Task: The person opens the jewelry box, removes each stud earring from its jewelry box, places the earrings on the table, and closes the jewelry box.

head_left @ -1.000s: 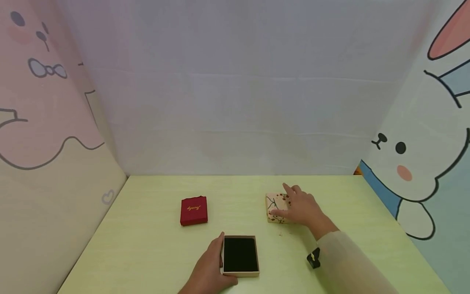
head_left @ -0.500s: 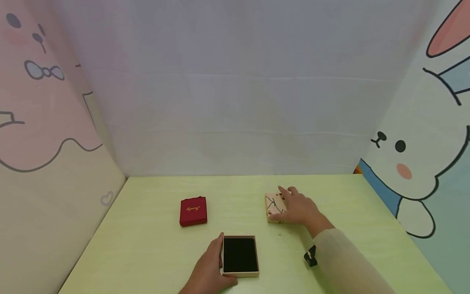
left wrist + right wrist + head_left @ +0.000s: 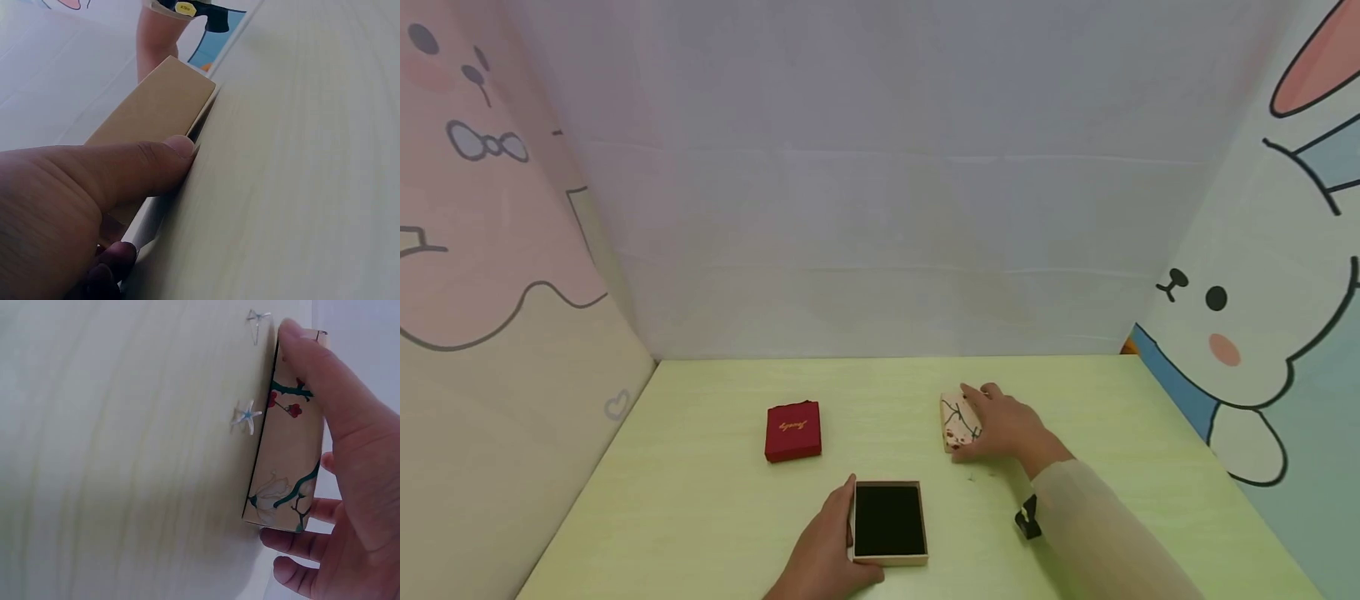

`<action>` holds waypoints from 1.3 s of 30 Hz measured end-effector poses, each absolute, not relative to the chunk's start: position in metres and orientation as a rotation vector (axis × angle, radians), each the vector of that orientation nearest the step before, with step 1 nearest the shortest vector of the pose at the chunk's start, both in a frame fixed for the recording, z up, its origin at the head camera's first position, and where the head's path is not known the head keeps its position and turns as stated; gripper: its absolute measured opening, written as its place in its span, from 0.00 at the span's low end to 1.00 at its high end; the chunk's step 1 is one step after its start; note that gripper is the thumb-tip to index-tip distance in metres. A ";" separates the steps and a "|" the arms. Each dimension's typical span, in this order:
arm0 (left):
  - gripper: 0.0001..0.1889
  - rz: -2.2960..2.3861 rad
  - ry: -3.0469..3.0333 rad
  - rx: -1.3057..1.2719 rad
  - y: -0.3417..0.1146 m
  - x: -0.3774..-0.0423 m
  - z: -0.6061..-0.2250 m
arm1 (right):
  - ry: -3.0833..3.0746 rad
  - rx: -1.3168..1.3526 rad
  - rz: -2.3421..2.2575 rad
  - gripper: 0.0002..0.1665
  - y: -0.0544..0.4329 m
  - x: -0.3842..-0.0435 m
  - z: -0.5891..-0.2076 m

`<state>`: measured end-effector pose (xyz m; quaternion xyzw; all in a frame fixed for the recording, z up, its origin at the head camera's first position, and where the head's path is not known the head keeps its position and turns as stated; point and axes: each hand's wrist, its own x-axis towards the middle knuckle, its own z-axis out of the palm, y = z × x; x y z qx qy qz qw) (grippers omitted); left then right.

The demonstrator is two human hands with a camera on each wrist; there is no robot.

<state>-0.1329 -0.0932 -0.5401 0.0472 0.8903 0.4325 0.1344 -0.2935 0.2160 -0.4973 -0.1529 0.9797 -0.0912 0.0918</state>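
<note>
Moved: right hand (image 3: pixel 1009 427) had slid a little left over the patterned box (image 3: pixel 957 421) in the past second; thumb went from its top to the near edge. Left hand (image 3: pixel 831 542) and open box (image 3: pixel 887 562) stayed put.
Open box: tan walls, black insert (image 3: pixel 890 520) filling the inside; sat on the near part of the surface (image 3: pixel 700 517), around the middle.
Patterned box: cream, branches and flowers; lay flat beyond the open box, to its right. Contents hidden; couldn't tell box from lone lid.
Red box: closed, gold lettering (image 3: pixel 792 426) on top; lay left of the patterned box, well apart. Contents hidden.
Left hand grip: thumb at the near wall, fingers along the left wall, holding the open box.
Right hand grip: thumb and fingers pinched the patterned box, covering its right part.
Small ornaments: star-shaped piece (image 3: pixel 248 415) and a second shiny piece (image 3: pixel 257 324) lay just beside the patterned box, on the near side.
Right wrist: black strap (image 3: pixel 1027 518) below the pale sleeve (image 3: pixel 1097 517).
</note>
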 end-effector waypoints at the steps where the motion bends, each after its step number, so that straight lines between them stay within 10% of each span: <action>1: 0.68 1.253 2.582 0.139 -0.093 -0.133 -0.540 | 2.907 -0.462 -0.264 0.77 0.216 -0.294 -0.498; 39: 0.68 1.242 2.580 0.118 -0.092 -0.132 -0.538 | 2.985 -0.495 -0.541 0.72 0.200 -0.257 -0.479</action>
